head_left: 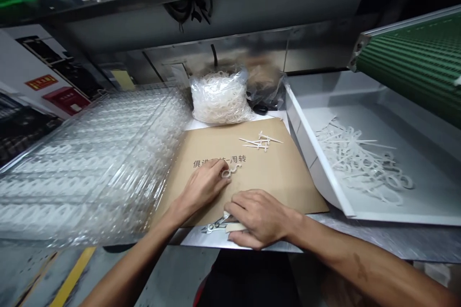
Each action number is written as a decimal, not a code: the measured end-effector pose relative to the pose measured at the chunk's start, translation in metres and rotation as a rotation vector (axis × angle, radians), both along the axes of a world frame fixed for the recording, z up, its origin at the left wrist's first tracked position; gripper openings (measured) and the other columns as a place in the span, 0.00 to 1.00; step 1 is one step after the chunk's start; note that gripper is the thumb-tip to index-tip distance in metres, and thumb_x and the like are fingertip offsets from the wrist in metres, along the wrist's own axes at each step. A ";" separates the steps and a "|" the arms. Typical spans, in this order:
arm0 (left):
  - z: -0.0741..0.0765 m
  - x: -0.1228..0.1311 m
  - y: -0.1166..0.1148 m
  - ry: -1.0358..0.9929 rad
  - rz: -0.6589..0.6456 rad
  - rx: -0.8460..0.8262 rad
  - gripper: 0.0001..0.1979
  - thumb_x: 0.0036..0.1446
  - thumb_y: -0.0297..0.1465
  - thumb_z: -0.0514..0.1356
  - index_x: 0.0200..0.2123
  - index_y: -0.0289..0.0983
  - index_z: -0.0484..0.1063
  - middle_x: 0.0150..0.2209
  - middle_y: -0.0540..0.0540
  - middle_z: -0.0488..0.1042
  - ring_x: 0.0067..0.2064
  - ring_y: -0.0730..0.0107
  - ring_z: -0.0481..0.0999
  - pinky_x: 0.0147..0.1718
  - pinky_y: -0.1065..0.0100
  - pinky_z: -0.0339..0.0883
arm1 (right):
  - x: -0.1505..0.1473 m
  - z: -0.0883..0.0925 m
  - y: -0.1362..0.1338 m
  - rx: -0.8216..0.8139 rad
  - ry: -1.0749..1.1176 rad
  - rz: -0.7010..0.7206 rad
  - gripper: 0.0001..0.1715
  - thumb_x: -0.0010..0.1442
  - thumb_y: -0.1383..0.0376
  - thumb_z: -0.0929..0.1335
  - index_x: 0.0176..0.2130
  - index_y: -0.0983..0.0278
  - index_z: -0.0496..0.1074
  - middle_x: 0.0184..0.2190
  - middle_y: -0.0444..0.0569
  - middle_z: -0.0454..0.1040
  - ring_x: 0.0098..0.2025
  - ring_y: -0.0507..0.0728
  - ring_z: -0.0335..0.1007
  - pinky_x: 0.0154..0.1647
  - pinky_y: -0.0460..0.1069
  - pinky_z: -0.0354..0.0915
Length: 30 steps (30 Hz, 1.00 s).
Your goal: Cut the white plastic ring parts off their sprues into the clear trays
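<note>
A brown cardboard sheet (pixel 288 187) with dark printed characters lies on a steel bench. My left hand (pixel 203 187) rests on it, fingertips against a curly white plastic piece (pixel 230 171). I cannot tell whether those fingers grip the piece. My right hand (pixel 257 218) lies over the sheet's front edge, closed around a small metal-bladed cutter (pixel 214 225). Its handle is partly hidden under my palm. Thin white plastic strips (pixel 261 142) lie crossed in a small pile beyond both hands.
A stack of clear moulded trays (pixel 97 163) fills the left side. A bag of white plastic loops (pixel 220 98) stands behind the sheet. A white-grey tray (pixel 309 168) holding white plastic pieces sits at right, below a green conveyor belt (pixel 414 62).
</note>
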<state>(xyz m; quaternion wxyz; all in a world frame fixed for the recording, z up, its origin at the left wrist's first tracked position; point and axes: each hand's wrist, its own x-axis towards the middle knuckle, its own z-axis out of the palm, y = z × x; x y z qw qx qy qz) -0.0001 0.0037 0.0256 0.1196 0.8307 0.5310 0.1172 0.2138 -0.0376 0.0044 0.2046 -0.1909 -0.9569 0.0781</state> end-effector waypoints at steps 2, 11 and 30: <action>-0.005 -0.004 -0.001 -0.067 0.004 -0.010 0.15 0.62 0.36 0.60 0.51 0.39 0.67 0.47 0.43 0.74 0.48 0.58 0.74 0.47 0.59 0.67 | 0.001 0.001 0.003 -0.041 0.024 -0.027 0.20 0.65 0.52 0.63 0.43 0.66 0.70 0.34 0.53 0.74 0.34 0.59 0.69 0.36 0.52 0.65; -0.019 -0.004 -0.002 -0.139 0.069 0.030 0.13 0.65 0.41 0.57 0.44 0.38 0.73 0.41 0.44 0.71 0.44 0.59 0.72 0.45 0.60 0.67 | 0.008 0.007 0.013 -0.345 0.231 -0.242 0.11 0.67 0.60 0.62 0.46 0.64 0.66 0.32 0.48 0.69 0.32 0.56 0.65 0.35 0.50 0.63; -0.028 -0.005 -0.012 -0.130 -0.124 0.236 0.10 0.64 0.32 0.57 0.46 0.36 0.69 0.42 0.43 0.73 0.44 0.59 0.72 0.45 0.57 0.68 | 0.017 0.004 0.021 -0.414 0.387 -0.360 0.13 0.68 0.62 0.63 0.50 0.65 0.67 0.41 0.53 0.75 0.40 0.59 0.72 0.43 0.53 0.66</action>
